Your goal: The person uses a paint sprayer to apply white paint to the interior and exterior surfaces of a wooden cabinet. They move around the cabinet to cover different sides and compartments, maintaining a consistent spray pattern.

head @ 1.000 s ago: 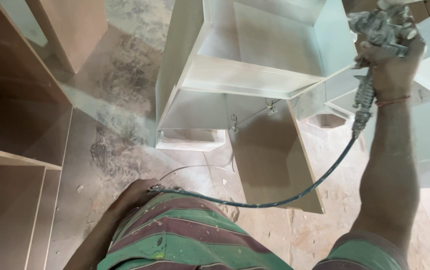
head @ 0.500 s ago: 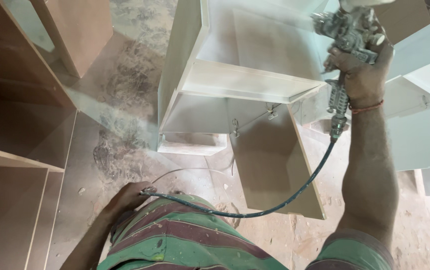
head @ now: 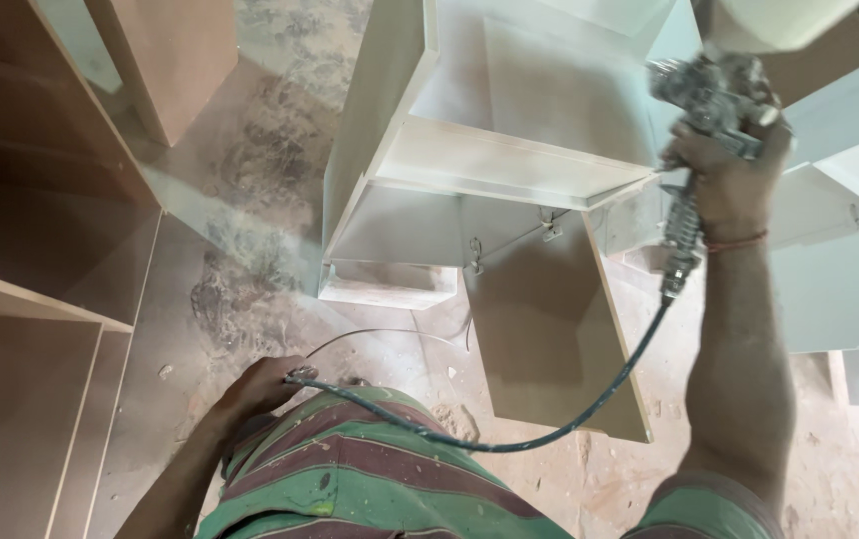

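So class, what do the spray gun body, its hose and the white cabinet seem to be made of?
Spray gun: apparently metal, grey and paint-crusted, held in the right hand.
Hose: flexible dark rubber or plastic; it curves freely.
Cabinet: probably board, matt white coating, brown bare panel below.

Dusty, paint-flecked floor; bare brown wooden cabinets at left.

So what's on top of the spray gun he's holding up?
A pale cup sits on the spray gun gripped by the right hand. Its top is cut off by the picture's edge, and what it holds cannot be seen. A dark hose trails below.
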